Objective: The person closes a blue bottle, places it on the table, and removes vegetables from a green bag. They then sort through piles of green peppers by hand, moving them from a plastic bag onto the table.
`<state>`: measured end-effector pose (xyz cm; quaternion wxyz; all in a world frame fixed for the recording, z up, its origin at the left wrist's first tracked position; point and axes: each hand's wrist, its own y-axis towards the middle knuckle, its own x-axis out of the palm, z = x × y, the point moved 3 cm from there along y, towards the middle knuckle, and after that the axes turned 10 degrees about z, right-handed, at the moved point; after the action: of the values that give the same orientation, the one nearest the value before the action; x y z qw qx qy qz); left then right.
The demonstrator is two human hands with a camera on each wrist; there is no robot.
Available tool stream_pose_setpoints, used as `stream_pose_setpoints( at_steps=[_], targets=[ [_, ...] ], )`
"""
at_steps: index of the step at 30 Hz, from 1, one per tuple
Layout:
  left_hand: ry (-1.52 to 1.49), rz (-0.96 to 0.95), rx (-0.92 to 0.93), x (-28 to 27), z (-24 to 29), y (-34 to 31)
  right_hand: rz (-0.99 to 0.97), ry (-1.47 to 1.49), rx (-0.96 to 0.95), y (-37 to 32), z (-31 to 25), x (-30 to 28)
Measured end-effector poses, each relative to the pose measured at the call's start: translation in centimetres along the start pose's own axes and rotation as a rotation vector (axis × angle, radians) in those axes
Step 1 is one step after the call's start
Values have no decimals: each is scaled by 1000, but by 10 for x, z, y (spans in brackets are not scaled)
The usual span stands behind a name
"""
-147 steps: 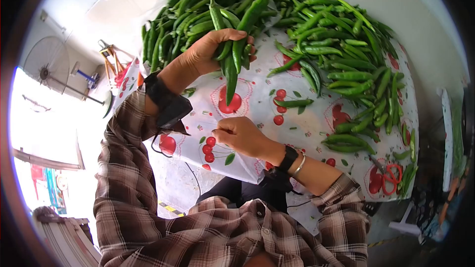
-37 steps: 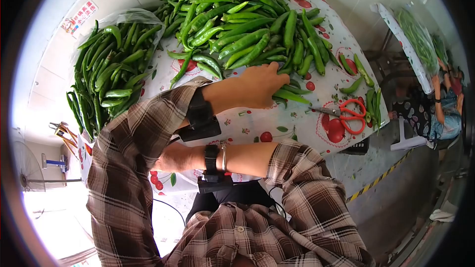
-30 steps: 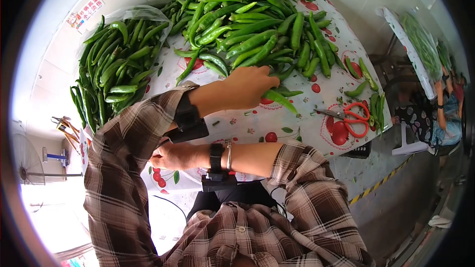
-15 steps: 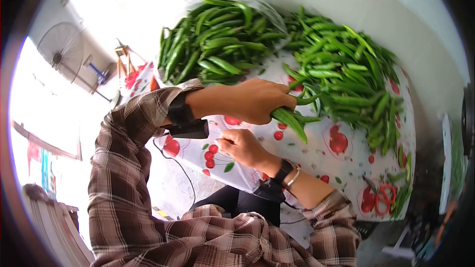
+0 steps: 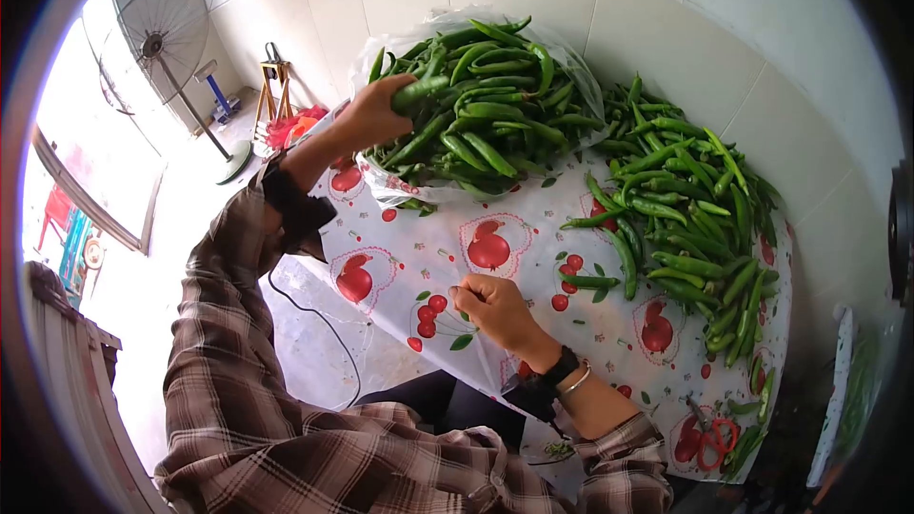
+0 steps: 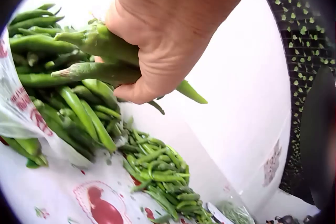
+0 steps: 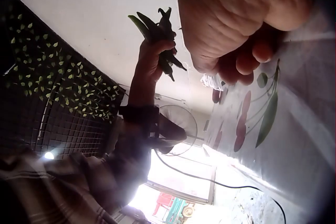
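Several green peppers [image 6: 107, 45] are gripped in the left hand [image 5: 373, 116], which is held over the left side of a clear plastic bag [image 5: 595, 100] heaped with peppers [image 5: 490, 112]. In the left wrist view the thumb and fingers of the left hand [image 6: 163, 40] wrap round them, stem ends sticking out. The right hand [image 5: 500, 312] rests low over the near edge of the cloth with its fingers curled; no object shows in it. The right wrist view shows the curled fingers of the right hand [image 7: 241, 29] close to the cloth.
A loose pile of peppers [image 5: 700, 228] spreads over the right of the patterned tablecloth [image 5: 433, 257]. Red-handled scissors [image 5: 716, 443] lie at the near right corner beside a few peppers. A floor fan [image 5: 157, 43] stands at the far left, and a cable [image 5: 328, 324] hangs below the table edge.
The left hand has moved with its peppers from the middle of the table leftward to the bag. The right hand stays curled near the table edge. The head view has shifted.
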<state>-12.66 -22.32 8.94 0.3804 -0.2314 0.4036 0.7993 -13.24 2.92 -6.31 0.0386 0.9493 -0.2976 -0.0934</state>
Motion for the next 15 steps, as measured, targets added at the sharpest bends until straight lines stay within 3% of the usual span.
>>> stream_pose_setpoints(
  at_steps=[1,2,8,12,15],
  targets=[
    [-60,36,-119,-3,-21,11,-3,-6,-6,0,0,0],
    [-93,116,6,-2,-42,24,-17,18,27,0,1,0],
    [-144,86,-96,9,-87,64,-38,48,61,-1,3,0],
    [28,69,-84,23,-97,70,-5,98,54,-1,4,2],
    [150,154,53,29,-110,72,-5,94,37,-1,4,1]
  ],
)
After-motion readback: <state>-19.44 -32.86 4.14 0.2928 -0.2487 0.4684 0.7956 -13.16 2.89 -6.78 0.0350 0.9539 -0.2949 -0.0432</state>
